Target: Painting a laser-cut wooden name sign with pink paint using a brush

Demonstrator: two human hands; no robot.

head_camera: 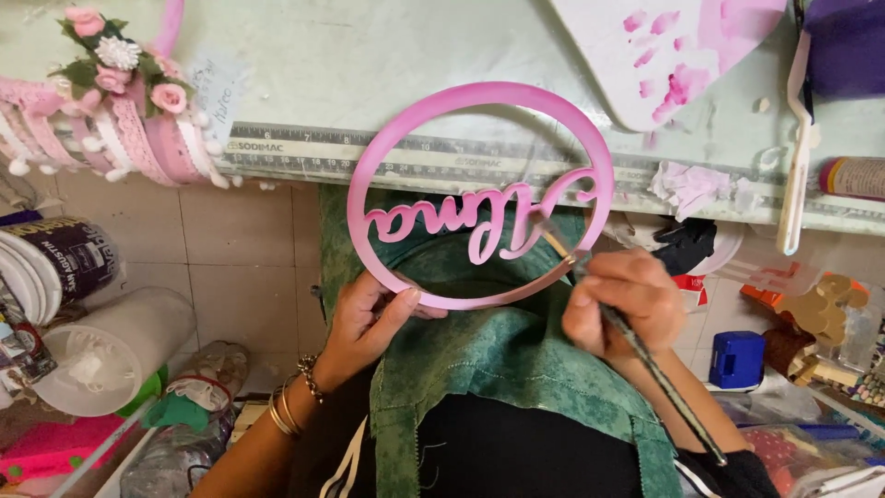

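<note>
Left hand gripping pink hoop at seven o'clock, right hand pinching brush at four o'clock over green cloth below tabletop; painting lettering, likely calling for steady strokes.

A: The long thin paintbrush with the dark handle is running under the right hand, so the middle of its handle is hiding from us. The bristle tip is too small to tell clearly.

B: And the left hand?

A: Its fingers are going behind the pink oval wooden hoop with a cursive word inside; only the thumb is showing in front.

B: The pink lace-wrapped ring with small fabric flowers?

A: The left and top edges are cutting it off. The purple container at the top right corner is also being cut.
</note>
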